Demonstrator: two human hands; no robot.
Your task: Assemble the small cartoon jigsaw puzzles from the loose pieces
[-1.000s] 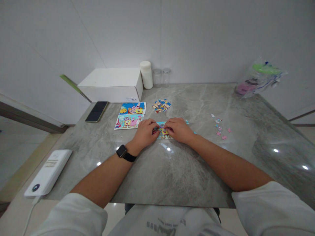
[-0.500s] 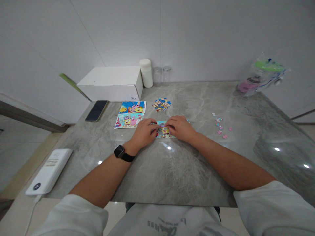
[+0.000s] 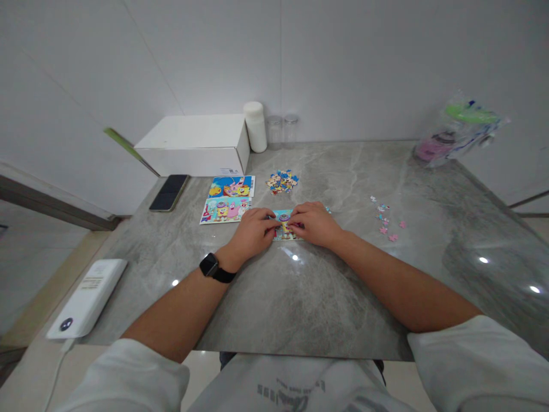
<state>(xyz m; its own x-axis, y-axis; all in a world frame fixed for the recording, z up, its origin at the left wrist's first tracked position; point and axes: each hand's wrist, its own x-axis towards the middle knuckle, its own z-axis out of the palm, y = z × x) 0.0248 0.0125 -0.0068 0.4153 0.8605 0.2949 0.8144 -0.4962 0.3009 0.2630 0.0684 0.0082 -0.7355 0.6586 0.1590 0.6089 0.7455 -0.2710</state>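
Observation:
A small cartoon jigsaw puzzle (image 3: 283, 233) lies flat on the grey marble-look table, partly covered by both hands. My left hand (image 3: 254, 232), fingers bent and closed together, grips its left side. From the right, my right hand (image 3: 315, 224) reaches over it with thumb and fingertips pinched onto its middle. Whether a single piece sits between those fingertips is hidden. Just left of the puzzle are a printed picture card (image 3: 225, 212) with a similar scene and a bluer card (image 3: 231, 186) behind it.
Loose puzzle pieces form a pile (image 3: 282, 182) behind the hands; several pink and white pieces (image 3: 383, 220) lie at right. A phone (image 3: 169, 193), white box (image 3: 193, 154), white bottle (image 3: 256, 129) and two clear glasses (image 3: 283, 133) stand left and back. A power bank (image 3: 88, 297) and bagged cup (image 3: 450, 137) flank the table.
My right fingertips have shifted slightly down and left over the puzzle, covering more of the yellow figure. My left hand stays almost where it was.

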